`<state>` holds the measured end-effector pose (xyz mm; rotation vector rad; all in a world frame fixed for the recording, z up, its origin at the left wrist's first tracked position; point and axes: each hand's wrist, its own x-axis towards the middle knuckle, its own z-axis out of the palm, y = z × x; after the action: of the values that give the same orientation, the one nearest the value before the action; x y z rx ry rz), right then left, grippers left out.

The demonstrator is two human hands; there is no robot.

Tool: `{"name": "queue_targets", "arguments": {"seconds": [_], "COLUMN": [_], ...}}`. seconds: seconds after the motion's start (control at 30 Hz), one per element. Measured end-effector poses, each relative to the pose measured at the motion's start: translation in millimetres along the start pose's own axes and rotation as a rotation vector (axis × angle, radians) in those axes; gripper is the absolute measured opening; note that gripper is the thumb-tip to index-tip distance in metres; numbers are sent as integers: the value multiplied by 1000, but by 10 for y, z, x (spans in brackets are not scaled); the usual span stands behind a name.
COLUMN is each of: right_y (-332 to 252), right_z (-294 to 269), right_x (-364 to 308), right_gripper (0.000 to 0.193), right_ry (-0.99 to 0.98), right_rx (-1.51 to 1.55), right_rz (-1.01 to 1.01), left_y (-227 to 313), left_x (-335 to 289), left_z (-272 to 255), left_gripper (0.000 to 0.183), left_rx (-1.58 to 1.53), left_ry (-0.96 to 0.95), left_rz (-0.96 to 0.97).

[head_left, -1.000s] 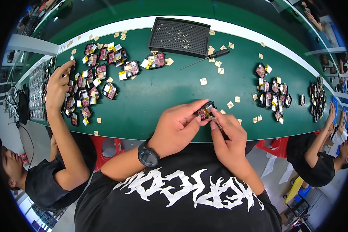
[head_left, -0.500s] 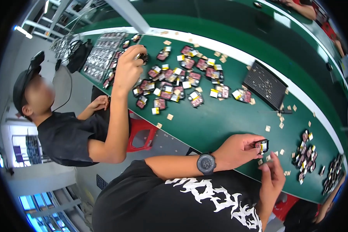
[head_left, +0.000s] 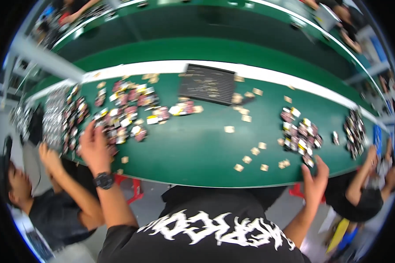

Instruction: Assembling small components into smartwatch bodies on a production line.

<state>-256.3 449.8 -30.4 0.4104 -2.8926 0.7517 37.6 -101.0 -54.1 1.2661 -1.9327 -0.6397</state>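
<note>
My left hand (head_left: 95, 149), wearing a black digital watch (head_left: 104, 180), reaches to the near edge of the left pile of small black-framed modules (head_left: 127, 111). Its fingers are apart and somewhat blurred, and I make out nothing held in them. The modules have pinkish faces with white and yellow tabs. On the right, my right hand (head_left: 315, 179) is open beside a smaller pile of the same modules (head_left: 300, 133). One module (head_left: 308, 161) lies at the pile's near end, just beyond the spread thumb and forefinger; whether they touch it is unclear.
A black ribbed tray (head_left: 195, 92) with small bits on it lies at the table's far side. Beige squares (head_left: 229, 129) are scattered over the green table (head_left: 193, 149). Co-workers sit at left (head_left: 66, 206) and right (head_left: 368, 193). More modules (head_left: 354, 133) lie far right.
My view has swung so the table lies level. My left hand has let go of its module and moved left to the big pile; my right hand has moved to the right pile.
</note>
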Motion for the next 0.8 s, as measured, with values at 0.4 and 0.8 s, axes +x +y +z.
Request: {"name": "queue_targets", "arguments": {"seconds": [0.4, 0.8], "right_y": [-183, -1275], "right_z": [-28, -15], "right_x": [80, -77], "right_gripper": [40, 49], "right_ry": [37, -361], "right_rx": [194, 493], "right_rz": [152, -324], "left_y": [455, 2186], "left_x": [100, -1666], "left_z": [69, 1017], "left_gripper": [40, 51], "left_rx": [632, -999], "left_ry": [194, -1591], "left_rz": [461, -399]}}
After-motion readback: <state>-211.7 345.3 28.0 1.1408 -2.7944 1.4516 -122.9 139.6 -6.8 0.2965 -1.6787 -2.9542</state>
